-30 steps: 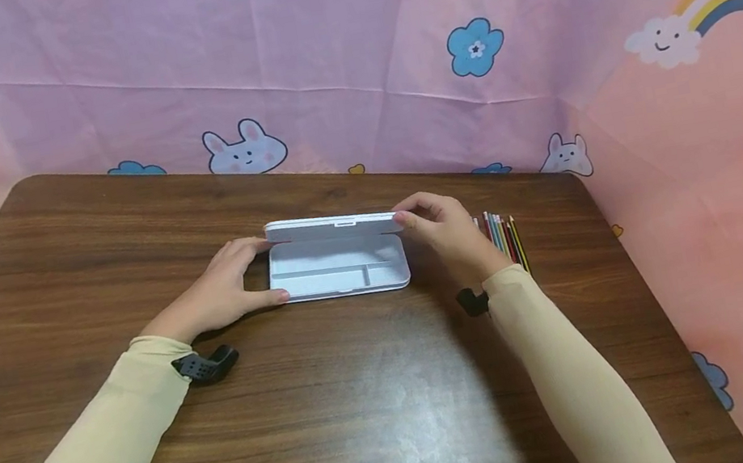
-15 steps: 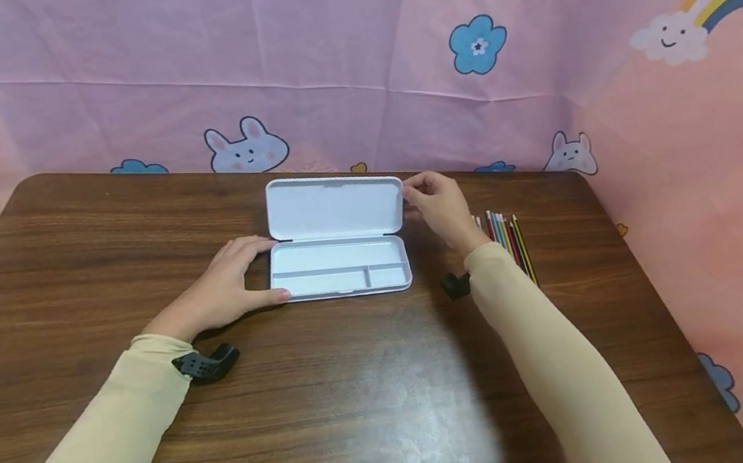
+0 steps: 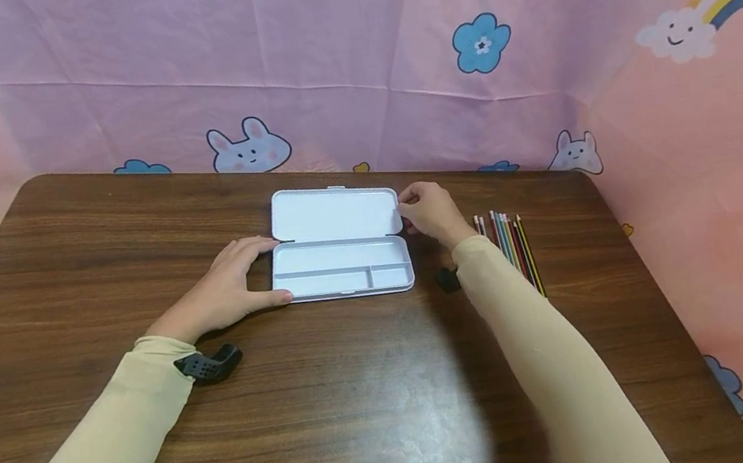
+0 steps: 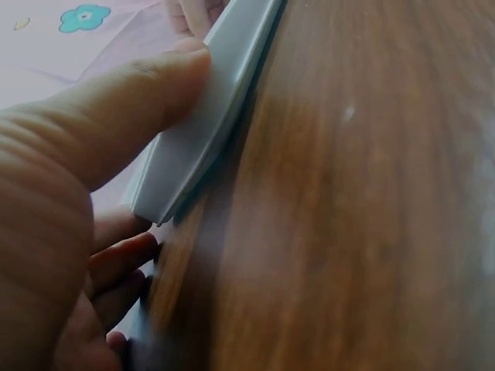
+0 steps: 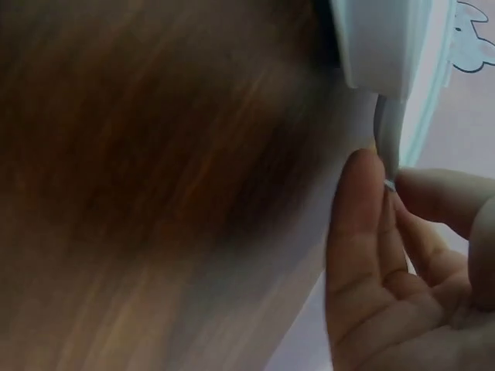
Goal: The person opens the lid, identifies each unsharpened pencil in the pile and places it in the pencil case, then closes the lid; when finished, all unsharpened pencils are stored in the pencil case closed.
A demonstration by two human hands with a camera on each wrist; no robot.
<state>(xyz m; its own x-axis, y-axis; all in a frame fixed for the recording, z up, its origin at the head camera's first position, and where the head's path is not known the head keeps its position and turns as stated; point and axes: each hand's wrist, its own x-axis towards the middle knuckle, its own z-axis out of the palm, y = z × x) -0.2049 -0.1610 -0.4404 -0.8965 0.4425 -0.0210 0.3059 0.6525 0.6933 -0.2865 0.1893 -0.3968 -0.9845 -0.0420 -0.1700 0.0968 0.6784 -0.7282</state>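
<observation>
We find one sleeve [image 3: 539, 351] hiding part of at least seven pencils [image 3: 507, 237] right of the right hand [image 3: 433, 213], whose fingers pinch one tilted-back lid [image 3: 335, 213]; on the surface [image 3: 342, 408], one three-compartment white case [image 3: 308, 257] sits between them and the left hand [image 3: 219, 292], its fingers and thumb parted wide, gripping one end.
</observation>
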